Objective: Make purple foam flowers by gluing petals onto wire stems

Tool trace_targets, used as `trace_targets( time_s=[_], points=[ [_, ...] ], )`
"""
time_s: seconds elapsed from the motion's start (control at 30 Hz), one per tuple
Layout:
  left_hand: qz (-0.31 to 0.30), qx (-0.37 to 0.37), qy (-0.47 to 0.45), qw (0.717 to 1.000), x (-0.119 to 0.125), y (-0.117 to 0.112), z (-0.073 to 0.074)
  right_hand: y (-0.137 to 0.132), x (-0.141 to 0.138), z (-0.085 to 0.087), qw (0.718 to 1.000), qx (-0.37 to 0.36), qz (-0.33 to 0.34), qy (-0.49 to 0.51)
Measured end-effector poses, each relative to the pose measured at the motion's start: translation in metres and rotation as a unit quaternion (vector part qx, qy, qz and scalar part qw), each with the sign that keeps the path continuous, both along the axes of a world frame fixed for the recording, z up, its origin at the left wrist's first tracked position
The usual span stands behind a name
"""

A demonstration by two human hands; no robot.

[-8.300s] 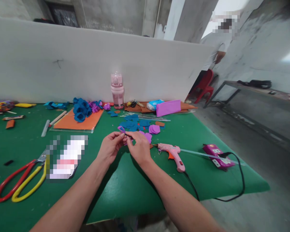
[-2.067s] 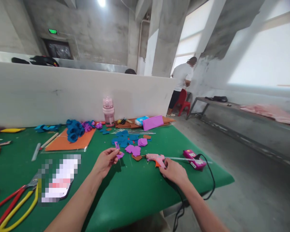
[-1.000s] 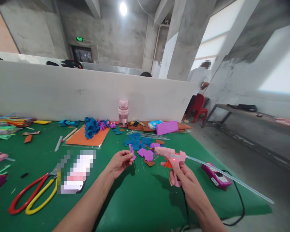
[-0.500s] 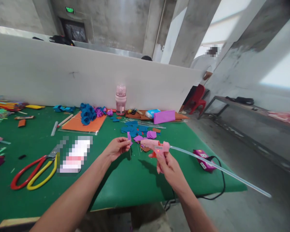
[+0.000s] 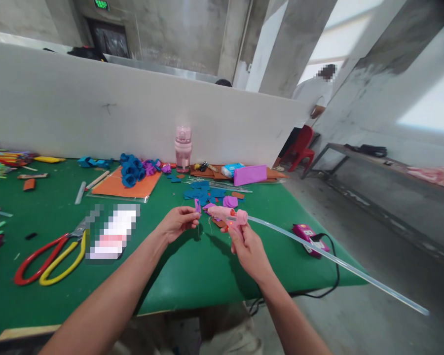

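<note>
Between the thumb and fingers of my left hand (image 5: pixel 180 223) is a small purple foam piece (image 5: pixel 197 205), with a thin wire hanging below it. My right hand (image 5: pixel 246 246) is wrapped round the grip of a pink hot glue gun (image 5: pixel 222 213). A long clear glue stick (image 5: pixel 318 250) sticks out of its back end and sags to the right. The gun's nozzle points left, close to the purple piece; whether they touch I cannot tell. Just beyond both hands lie blue foam pieces (image 5: pixel 202 195) and a stack of purple petals (image 5: pixel 230 201).
Red-and-yellow-handled scissors (image 5: pixel 62 256) lie on the left. Blue foam flowers (image 5: pixel 130 170) rest on an orange sheet (image 5: pixel 111 188). A pink bottle (image 5: pixel 183 150) stands by the white partition (image 5: pixel 140 113). A purple power strip (image 5: pixel 310 239) with a black cord sits at the right edge.
The glue gun in my right hand has moved left, bringing its nozzle nearer the purple piece. My left hand stays almost in place. The view has shifted slightly.
</note>
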State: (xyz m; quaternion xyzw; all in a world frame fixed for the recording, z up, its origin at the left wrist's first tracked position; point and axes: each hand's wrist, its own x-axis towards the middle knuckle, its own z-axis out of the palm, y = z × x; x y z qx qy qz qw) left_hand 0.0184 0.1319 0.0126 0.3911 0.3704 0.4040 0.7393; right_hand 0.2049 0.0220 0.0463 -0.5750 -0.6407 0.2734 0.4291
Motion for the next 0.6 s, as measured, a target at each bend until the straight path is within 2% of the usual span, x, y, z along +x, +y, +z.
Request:
trace_targets(
  time_s=[0.23, 0.6],
  points=[
    [0.003, 0.001, -0.003, 1.0, 0.0003, 0.0005, -0.0022, 0.0045, -0.0017, -0.0071, 0.998, 0.019, -0.004, -0.06],
    [0.0, -0.001, 0.004, 1.0, 0.0005, -0.0003, -0.0002, 0.006, -0.0043, -0.0078, 0.994, 0.037, -0.015, -0.105]
  ],
)
